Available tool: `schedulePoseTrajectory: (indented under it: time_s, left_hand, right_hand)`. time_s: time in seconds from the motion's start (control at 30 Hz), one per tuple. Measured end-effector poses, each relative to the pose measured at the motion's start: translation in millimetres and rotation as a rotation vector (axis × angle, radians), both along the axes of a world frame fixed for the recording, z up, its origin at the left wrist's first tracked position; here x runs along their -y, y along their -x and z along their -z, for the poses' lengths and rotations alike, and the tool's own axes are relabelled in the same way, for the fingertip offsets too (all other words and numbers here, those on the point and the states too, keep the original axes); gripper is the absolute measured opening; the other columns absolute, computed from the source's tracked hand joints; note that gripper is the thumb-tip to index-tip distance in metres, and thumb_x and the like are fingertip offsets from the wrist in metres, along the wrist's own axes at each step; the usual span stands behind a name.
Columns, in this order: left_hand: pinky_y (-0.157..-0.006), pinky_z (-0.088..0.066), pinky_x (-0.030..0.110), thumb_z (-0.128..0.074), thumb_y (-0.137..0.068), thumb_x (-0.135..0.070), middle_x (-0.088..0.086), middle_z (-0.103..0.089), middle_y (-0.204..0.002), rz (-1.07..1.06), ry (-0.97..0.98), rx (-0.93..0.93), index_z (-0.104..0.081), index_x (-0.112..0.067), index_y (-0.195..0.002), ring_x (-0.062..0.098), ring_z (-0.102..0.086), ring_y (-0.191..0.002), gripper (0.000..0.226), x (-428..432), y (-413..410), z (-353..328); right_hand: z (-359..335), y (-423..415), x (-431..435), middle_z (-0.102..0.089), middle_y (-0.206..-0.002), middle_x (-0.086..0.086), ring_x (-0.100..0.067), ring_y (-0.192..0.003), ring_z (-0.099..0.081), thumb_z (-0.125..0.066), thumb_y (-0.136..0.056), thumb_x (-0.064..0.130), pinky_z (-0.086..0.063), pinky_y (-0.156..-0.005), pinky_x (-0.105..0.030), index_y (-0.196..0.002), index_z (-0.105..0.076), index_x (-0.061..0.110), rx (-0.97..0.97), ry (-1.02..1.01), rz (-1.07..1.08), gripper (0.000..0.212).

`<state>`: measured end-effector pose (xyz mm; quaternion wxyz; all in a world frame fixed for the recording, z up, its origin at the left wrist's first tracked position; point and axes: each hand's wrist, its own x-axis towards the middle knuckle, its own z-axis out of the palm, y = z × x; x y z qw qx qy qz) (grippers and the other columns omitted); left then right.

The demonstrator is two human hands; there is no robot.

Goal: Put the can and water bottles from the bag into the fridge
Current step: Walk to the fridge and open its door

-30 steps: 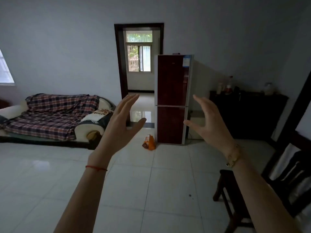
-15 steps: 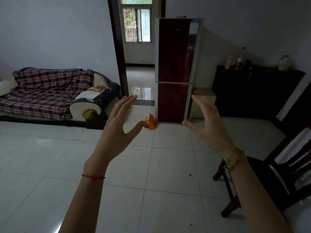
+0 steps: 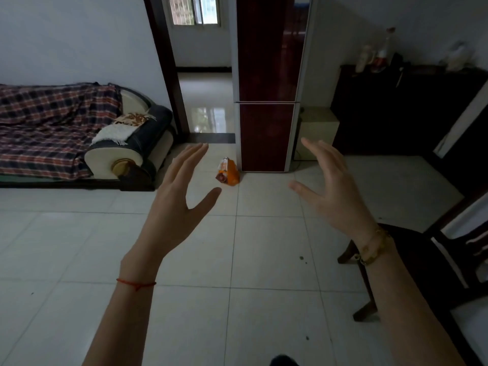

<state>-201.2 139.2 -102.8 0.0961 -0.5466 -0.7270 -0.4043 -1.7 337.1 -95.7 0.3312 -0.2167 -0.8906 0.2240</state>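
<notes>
**Approach phase: both hands empty, bag not yet reached**

Left hand (image 3: 174,207) and right hand (image 3: 332,194) are hovering out in front of the person, palms facing each other, fingers spread wide, nothing in either one. Neither is touching anything.

The orange bag (image 3: 228,172) is sitting on the tiled floor (image 3: 264,260) beyond both hands, showing in the gap between them, a bit closer to the left thumb side. It is standing just beside the lower left corner of the fridge (image 3: 266,101), maybe touching it, cannot tell. The can and water bottles are not visible; presumably they are inside the bag, and something pale is poking out at its top.

The fridge is standing past the right hand's fingertips, both dark red doors closed. A sofa (image 3: 79,133) with a plaid cover is lying off to the outside of the left hand; a dark chair (image 3: 422,260) is sitting by the right forearm.

Judging the step: heading towards the bag, no item taken out yet, so the task is barely started.

Next move is calling for closing the distance, bending down, opening the bag mouth with one hand and pulling out a can or bottle with the other. The upper fridge door also needs opening before anything goes in.
</notes>
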Motion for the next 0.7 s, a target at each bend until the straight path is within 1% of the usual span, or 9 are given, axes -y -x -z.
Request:
schedulePoseTrajectory:
  time_s: [0.07,0.1,0.2,0.33,0.47,0.6,0.7]
  left_hand:
    - [-0.116,-0.036,0.039,-0.065,-0.089,-0.027,0.001,-0.033,-0.157,0.013,0.01,0.019,-0.033,-0.015,-0.151,0.011,-0.029,-0.146,0.071,-14,12,3]
    - [-0.114,-0.038,0.043,-0.065,-0.089,-0.027,0.001,-0.033,-0.156,0.018,0.016,0.023,-0.032,-0.015,-0.151,0.014,-0.031,-0.145,0.071,-21,17,4]
    - [-0.113,-0.039,0.045,-0.064,-0.089,-0.029,-0.001,-0.032,-0.156,0.032,0.037,0.038,-0.031,-0.017,-0.151,0.013,-0.031,-0.145,0.071,-46,35,9]
    - [-0.118,-0.032,0.035,-0.064,-0.09,-0.031,-0.005,-0.031,-0.157,0.043,0.069,0.039,-0.03,-0.021,-0.152,0.009,-0.026,-0.147,0.072,-89,62,18]
    - [-0.118,-0.027,0.027,-0.063,-0.089,-0.033,-0.005,-0.031,-0.157,0.056,0.084,0.026,-0.03,-0.021,-0.152,0.009,-0.026,-0.147,0.071,-144,93,22]
    - [-0.116,-0.02,0.012,-0.06,-0.089,-0.038,-0.006,-0.031,-0.156,0.049,0.082,0.03,-0.031,-0.019,-0.151,0.003,-0.025,-0.146,0.071,-204,123,16]
    - [-0.115,-0.021,0.012,-0.061,-0.089,-0.037,-0.004,-0.032,-0.157,0.037,0.094,0.04,-0.031,-0.018,-0.151,0.005,-0.026,-0.146,0.072,-245,146,14]
  right_hand:
    - [5,11,-12,-0.029,-0.154,0.005,-0.009,-0.146,-0.016,-0.064,-0.086,0.038,-0.017,-0.116,-0.028,-0.149,-0.029,0.023,0.011,0.018,0.01,0.074]
    - [8,17,-19,-0.03,-0.153,0.004,-0.009,-0.146,-0.017,-0.065,-0.086,0.038,-0.017,-0.116,-0.027,-0.149,-0.029,0.022,0.017,0.023,0.015,0.074]
    - [17,36,-42,-0.031,-0.153,0.003,-0.011,-0.146,-0.018,-0.065,-0.086,0.038,-0.016,-0.116,-0.029,-0.149,-0.03,0.021,0.033,0.047,0.024,0.074]
    - [28,64,-80,-0.029,-0.154,0.004,-0.011,-0.146,-0.017,-0.064,-0.087,0.039,-0.016,-0.116,-0.03,-0.149,-0.029,0.022,0.07,0.07,0.037,0.074]
    - [33,94,-129,-0.03,-0.154,0.005,-0.01,-0.146,-0.017,-0.064,-0.087,0.039,-0.017,-0.116,-0.028,-0.149,-0.029,0.023,0.077,0.078,0.039,0.073]
    - [30,129,-188,-0.03,-0.153,0.006,-0.008,-0.146,-0.016,-0.064,-0.087,0.04,-0.017,-0.116,-0.028,-0.149,-0.029,0.024,0.088,0.089,0.015,0.073]
    - [25,154,-233,-0.031,-0.154,0.006,-0.009,-0.146,-0.017,-0.064,-0.087,0.04,-0.019,-0.118,-0.032,-0.149,-0.029,0.024,0.081,0.095,-0.009,0.073]
